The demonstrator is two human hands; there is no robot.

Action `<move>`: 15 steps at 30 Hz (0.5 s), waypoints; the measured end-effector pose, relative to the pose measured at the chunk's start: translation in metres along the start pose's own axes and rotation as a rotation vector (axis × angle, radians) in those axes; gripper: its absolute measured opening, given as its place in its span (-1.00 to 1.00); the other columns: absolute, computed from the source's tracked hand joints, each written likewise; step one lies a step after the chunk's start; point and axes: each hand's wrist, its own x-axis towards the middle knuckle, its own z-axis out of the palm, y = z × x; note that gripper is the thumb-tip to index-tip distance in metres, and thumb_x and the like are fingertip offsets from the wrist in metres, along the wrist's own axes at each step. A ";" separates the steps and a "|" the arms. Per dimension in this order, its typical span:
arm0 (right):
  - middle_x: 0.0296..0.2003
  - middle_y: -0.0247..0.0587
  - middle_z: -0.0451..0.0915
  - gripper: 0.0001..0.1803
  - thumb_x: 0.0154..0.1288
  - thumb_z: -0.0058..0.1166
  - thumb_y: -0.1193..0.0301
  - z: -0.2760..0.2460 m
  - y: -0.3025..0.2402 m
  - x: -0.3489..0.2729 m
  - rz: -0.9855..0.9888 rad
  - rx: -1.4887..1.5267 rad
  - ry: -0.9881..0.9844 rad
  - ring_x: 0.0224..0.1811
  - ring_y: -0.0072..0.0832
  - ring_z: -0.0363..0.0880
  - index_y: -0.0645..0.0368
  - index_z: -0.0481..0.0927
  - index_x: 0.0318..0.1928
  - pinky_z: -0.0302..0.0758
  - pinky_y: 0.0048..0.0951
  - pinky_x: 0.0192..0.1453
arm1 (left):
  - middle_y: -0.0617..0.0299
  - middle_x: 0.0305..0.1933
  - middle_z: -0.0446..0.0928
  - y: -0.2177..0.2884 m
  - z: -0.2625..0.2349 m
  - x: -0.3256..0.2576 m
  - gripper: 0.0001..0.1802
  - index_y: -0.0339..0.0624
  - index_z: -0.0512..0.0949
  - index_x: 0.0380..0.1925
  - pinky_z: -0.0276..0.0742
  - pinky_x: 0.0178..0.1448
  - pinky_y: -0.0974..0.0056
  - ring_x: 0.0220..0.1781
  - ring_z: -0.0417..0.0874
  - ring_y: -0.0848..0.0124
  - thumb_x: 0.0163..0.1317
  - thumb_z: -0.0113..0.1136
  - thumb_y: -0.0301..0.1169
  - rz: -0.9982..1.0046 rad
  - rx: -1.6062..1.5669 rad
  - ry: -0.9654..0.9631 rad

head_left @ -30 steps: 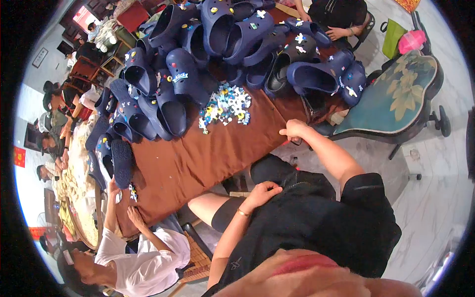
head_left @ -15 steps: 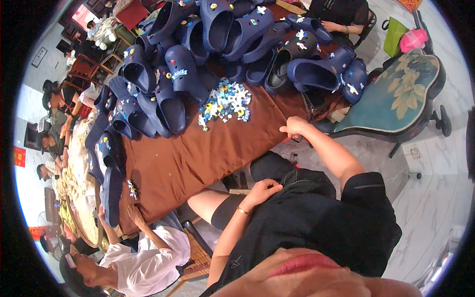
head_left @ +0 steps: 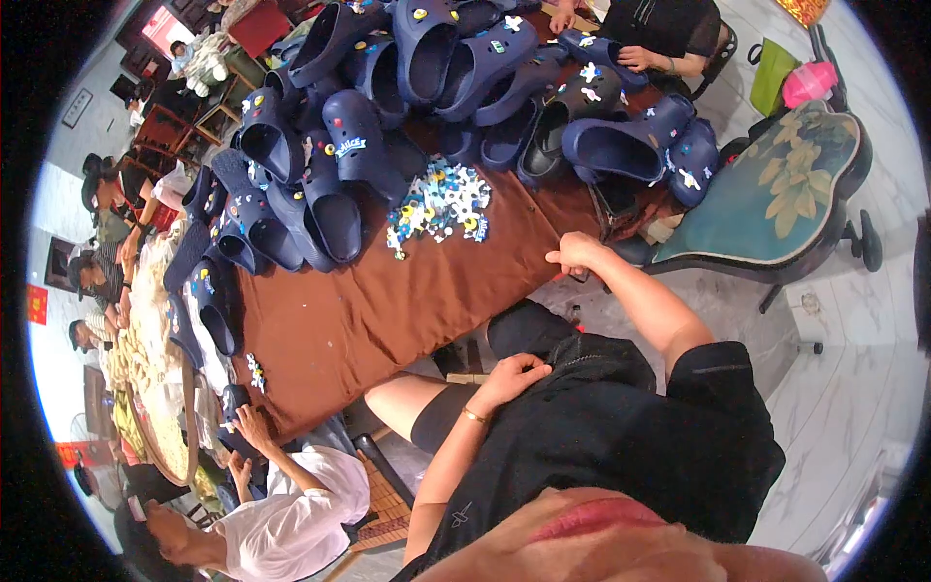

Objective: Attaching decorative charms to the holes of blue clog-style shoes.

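- Seated person in black top & shorts at a long desk (head_left: 388,320) covered w/ brown cloth.
- Right hand (head_left: 574,254) at the desk's near edge, fingers curled & pinching the brown cloth there; can't tell if anything else is in the grip.
- Left hand (head_left: 512,374) rests on the person's own thigh, fingers loosely bent against the black shorts, holding nothing; thin bracelet at the wrist.
- Pile of small colourful shoe charms (head_left: 438,206) lies on the cloth, near the right hand but apart from it, toward the desk's far side.
- Heap of navy clogs (head_left: 388,107) covers the far & left parts of the desk, several w/ charms already on the uppers; a few lie just beside the charm pile.
- Blue padded chair w/ floral pattern (head_left: 776,194) stands to the right of the desk.
- Another person in white shirt (head_left: 291,514) sits at lower left, hands at the desk edge by a clog.
- A third person in black (head_left: 669,24) sits at the far end, hands among the clogs.
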 end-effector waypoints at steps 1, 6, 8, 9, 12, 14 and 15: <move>-0.61 -0.23 0.59 -0.45 0.16 -0.04 -0.03 0.001 0.000 0.001 -0.003 -0.003 0.000 -0.57 -0.41 0.55 0.24 0.61 -0.60 0.47 -0.36 -0.40 | 0.05 -0.35 0.55 0.001 0.000 -0.001 -0.60 -0.27 0.56 -0.37 0.42 -0.18 0.29 -0.28 0.57 0.30 0.09 0.14 -0.10 0.001 0.002 0.010; -0.68 -0.17 0.55 -0.46 0.14 -0.04 0.00 0.005 0.001 0.014 -0.124 -0.019 -0.011 -0.63 -0.41 0.54 0.23 0.59 -0.67 0.48 -0.34 -0.39 | 0.08 -0.37 0.55 -0.002 -0.001 -0.001 -0.62 -0.26 0.56 -0.38 0.41 -0.18 0.31 -0.29 0.55 0.34 0.10 0.14 -0.12 0.011 -0.014 0.028; -0.74 -0.15 0.51 -0.48 0.10 -0.04 0.06 0.001 -0.004 0.005 -0.190 0.042 -0.024 -0.67 -0.37 0.52 0.27 0.55 -0.70 0.47 -0.30 -0.40 | 0.07 -0.34 0.55 -0.006 -0.001 -0.001 -0.64 -0.26 0.57 -0.38 0.41 -0.14 0.29 -0.26 0.55 0.31 0.11 0.13 -0.14 0.039 0.014 -0.007; -0.75 -0.15 0.51 -0.50 0.10 -0.04 0.08 0.000 -0.001 0.005 -0.174 -0.002 0.005 -0.67 -0.38 0.52 0.28 0.55 -0.71 0.47 -0.31 -0.41 | 0.07 -0.34 0.55 -0.005 -0.001 0.001 -0.64 -0.26 0.57 -0.38 0.41 -0.14 0.29 -0.26 0.55 0.31 0.11 0.13 -0.14 0.017 -0.010 0.064; -0.81 -0.18 0.44 -0.50 0.13 -0.03 0.15 -0.004 -0.004 0.000 -0.135 0.014 -0.010 -0.74 -0.41 0.44 0.26 0.47 -0.80 0.40 -0.35 -0.49 | 0.03 -0.22 0.52 0.000 -0.003 -0.001 -0.61 -0.26 0.53 -0.27 0.40 -0.04 0.26 -0.14 0.52 0.23 0.13 0.10 -0.13 0.058 0.034 0.039; -0.82 -0.17 0.44 -0.48 0.12 -0.05 0.17 -0.002 -0.005 -0.004 -0.114 0.118 -0.018 -0.76 -0.43 0.44 0.26 0.45 -0.84 0.40 -0.38 -0.53 | -0.01 -0.08 0.45 0.001 -0.005 -0.001 -0.56 -0.26 0.46 -0.12 0.33 0.09 0.21 0.02 0.44 0.15 0.13 0.10 -0.15 0.227 0.104 0.133; -0.83 -0.17 0.44 -0.48 0.12 -0.06 0.17 -0.002 -0.001 -0.002 -0.128 0.108 -0.022 -0.77 -0.44 0.44 0.27 0.44 -0.84 0.40 -0.39 -0.57 | -0.01 -0.08 0.45 0.006 -0.008 -0.001 -0.56 -0.26 0.46 -0.12 0.33 0.09 0.21 0.02 0.44 0.15 0.13 0.10 -0.15 0.208 0.094 0.193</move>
